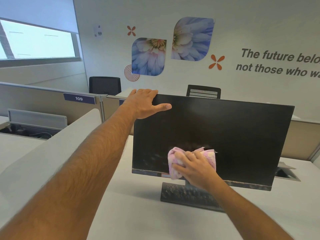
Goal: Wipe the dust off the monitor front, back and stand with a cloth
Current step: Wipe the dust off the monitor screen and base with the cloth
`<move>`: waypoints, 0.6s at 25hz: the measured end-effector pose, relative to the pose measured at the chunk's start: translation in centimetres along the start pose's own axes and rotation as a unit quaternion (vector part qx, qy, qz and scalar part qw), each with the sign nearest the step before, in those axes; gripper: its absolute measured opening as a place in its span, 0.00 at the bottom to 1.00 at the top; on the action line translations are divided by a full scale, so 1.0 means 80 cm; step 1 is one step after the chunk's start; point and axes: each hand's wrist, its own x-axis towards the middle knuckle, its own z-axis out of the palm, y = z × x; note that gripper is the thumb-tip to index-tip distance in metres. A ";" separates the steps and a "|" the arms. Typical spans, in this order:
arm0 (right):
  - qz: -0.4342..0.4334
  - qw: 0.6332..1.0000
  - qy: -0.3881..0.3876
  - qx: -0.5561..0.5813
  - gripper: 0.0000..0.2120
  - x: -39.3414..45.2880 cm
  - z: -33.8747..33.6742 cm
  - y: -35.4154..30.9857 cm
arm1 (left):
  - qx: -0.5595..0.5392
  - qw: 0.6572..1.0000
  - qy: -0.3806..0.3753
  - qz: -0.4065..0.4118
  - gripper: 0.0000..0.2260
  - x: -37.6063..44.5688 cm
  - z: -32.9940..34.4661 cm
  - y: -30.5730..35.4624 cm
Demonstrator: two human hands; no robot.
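A black monitor (225,132) stands on a white desk (138,213), its dark screen facing me. Dust specks show on the lower left of the screen, the bottom bezel and the flat black stand base (181,194). My left hand (145,103) grips the monitor's top left corner, fingers over the top edge and thumb lying on the screen. My right hand (194,168) presses a pink cloth (174,161) against the lower middle of the screen, just above the bezel. The monitor's back is hidden.
Grey cubicle partitions (43,101) run behind and to the left, one labelled 109. Two black office chairs (104,85) stand by the far wall. An open cable hatch (285,174) sits in the desk right of the monitor.
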 end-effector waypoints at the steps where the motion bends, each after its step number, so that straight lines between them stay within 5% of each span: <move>1: -0.038 0.999 -0.022 -0.009 0.33 -0.001 -0.001 0.002 | 0.001 1.000 0.003 0.002 0.53 0.000 0.000 -0.001; 7: 0.188 0.977 0.091 0.035 0.26 0.032 -0.022 0.000 | -0.005 1.000 0.007 0.007 0.54 0.003 0.003 0.000; 11: -0.044 0.999 -0.015 -0.019 0.32 0.021 -0.002 -0.021 | -0.007 1.000 0.007 0.015 0.53 0.002 0.003 -0.008; 13: -0.019 1.000 -0.005 -0.020 0.32 0.028 -0.004 -0.020 | -0.010 1.000 0.010 0.019 0.53 0.003 0.002 -0.013; 15: 0.099 0.994 0.040 0.005 0.29 0.047 -0.011 -0.020 | -0.012 1.000 0.010 0.016 0.54 0.004 0.001 -0.017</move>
